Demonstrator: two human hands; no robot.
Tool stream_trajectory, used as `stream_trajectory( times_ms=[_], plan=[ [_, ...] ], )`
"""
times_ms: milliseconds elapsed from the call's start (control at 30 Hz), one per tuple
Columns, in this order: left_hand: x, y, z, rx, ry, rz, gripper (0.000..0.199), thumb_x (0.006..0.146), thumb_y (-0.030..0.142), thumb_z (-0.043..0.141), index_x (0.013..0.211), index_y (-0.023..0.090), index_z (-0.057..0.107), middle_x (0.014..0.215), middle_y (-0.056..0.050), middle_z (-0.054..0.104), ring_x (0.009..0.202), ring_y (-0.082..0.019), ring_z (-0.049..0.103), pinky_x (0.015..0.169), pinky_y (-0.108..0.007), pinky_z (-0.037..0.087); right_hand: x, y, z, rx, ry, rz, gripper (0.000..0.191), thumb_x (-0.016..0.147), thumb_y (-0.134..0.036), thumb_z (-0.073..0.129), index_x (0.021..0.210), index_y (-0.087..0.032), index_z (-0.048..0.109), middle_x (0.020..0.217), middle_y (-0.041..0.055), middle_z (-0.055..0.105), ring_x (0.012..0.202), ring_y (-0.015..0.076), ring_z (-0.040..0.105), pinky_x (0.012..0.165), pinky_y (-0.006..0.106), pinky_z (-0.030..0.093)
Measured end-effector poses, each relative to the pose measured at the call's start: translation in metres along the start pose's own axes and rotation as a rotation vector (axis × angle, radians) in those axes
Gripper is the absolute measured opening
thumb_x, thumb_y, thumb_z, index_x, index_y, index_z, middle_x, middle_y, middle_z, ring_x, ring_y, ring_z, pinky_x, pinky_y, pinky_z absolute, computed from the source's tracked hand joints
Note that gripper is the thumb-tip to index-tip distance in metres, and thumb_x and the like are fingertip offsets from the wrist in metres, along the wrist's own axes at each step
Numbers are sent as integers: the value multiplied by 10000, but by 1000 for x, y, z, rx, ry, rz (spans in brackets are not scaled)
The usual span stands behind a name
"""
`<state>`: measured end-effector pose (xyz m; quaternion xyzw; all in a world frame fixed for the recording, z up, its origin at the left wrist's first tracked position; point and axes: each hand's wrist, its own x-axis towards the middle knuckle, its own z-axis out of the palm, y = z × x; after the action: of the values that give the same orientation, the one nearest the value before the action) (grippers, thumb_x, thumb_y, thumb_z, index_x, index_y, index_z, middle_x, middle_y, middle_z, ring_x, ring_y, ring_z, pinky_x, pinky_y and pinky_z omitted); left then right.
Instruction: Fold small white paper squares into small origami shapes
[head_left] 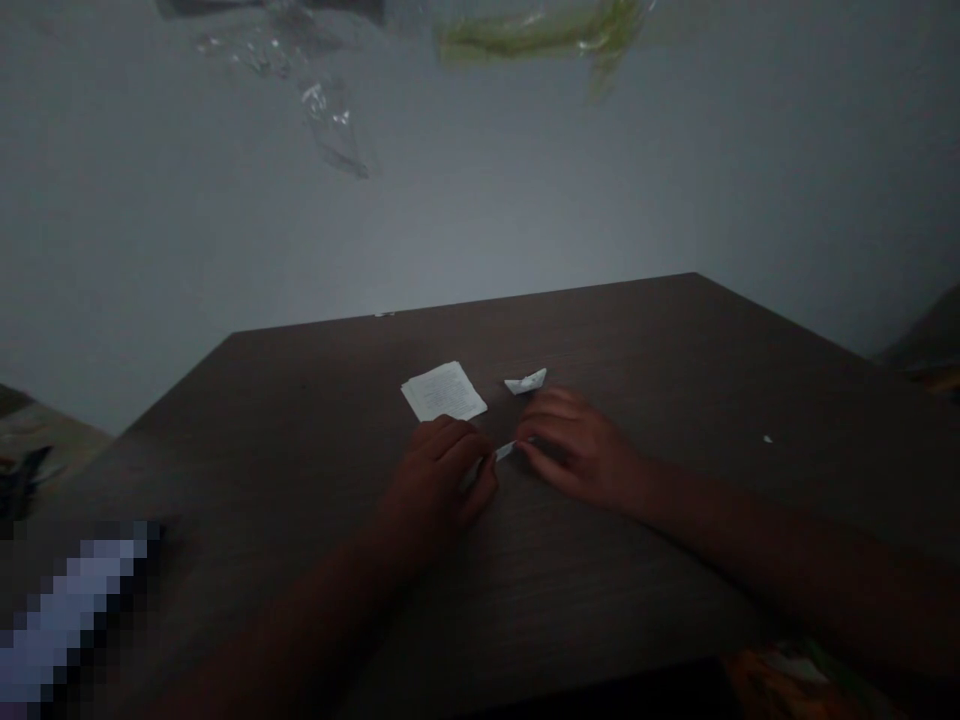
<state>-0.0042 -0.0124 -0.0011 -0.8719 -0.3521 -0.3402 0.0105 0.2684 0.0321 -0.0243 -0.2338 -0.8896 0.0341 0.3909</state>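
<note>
Between my two hands is a small folded piece of paper (505, 452), white and narrow, mostly hidden by the fingers. My left hand (444, 472) pinches its left end, and the fingertips of my right hand (577, 445) close on its right end. Just beyond my left hand lies a stack of square paper sheets (444, 390) with fine print on the top one. A little folded paper boat (526, 381) rests on the table behind my right hand's knuckles.
The dark wooden table (600, 340) reaches to a pale wall (480, 220). A blurred-out bright device (75, 600) lies at the left edge. One tiny white scrap (767, 439) is on the right side. Clear and yellow plastic (540, 38) hangs on the wall above.
</note>
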Motion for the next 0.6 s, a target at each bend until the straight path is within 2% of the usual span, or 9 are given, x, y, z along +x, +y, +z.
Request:
stream_trajectory(
  times_ms=[167,433,600],
  plan=[
    [1,4,4,115,38,55,180,1117,95,688,1111,256,767,1020,-37,866,973,-273,804,930,-439,626,0,-10,0,-127,-5,-80,191,1235,-201,661,1134,-248,815,1030,73,844,1012,293,758,957,497,608],
    [5,20,3,203,-19,33,177,1029,124,724,925,267,713,977,-51,842,926,-293,742,863,-464,571,3,-32,2,-221,13,-153,273,1235,-173,644,1010,-260,772,949,59,792,951,294,683,874,504,536],
    [6,24,2,224,4,21,208,948,87,714,876,271,646,899,-26,790,878,-275,704,835,-442,531,4,-34,1,-187,58,-204,231,1203,-112,663,1039,-226,779,961,61,791,930,283,681,841,497,522]
  ],
)
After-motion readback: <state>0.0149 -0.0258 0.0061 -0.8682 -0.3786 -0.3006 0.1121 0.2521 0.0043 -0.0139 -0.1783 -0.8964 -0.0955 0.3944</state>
